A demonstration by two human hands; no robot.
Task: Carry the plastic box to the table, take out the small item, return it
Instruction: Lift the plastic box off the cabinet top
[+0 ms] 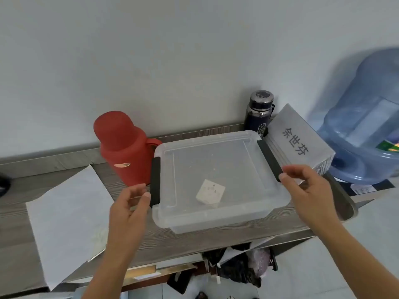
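The clear plastic box (pixel 218 180) sits lidded on the wooden table (pixel 194 240), and both hands hang at its short sides with fingers loosely curled and holding nothing. The left hand (pixel 129 203) has its thumb tip just beside the black latch (pixel 155 182) on that side; the right hand (pixel 306 186) has its fingertips (pixel 285 175) touching or nearly touching the near end of the other latch (pixel 269 159), and which of the two cannot be told. The small item (pixel 210 192), a pale card-like square, lies inside on the box floor, between the two hands and a little nearer the left thumb. The step in hand looks like unlatching the lid. To do it well, each thumb should hook under the lower edge of its latch and swing it outward, both sides together, so the box does not skid. The red thermos (pixel 123 147) stands just beyond the left fingers, so that latch has little room to swing; a short pull is wiser. The grey nameplate (pixel 300 139) crowds the right fingers likewise.
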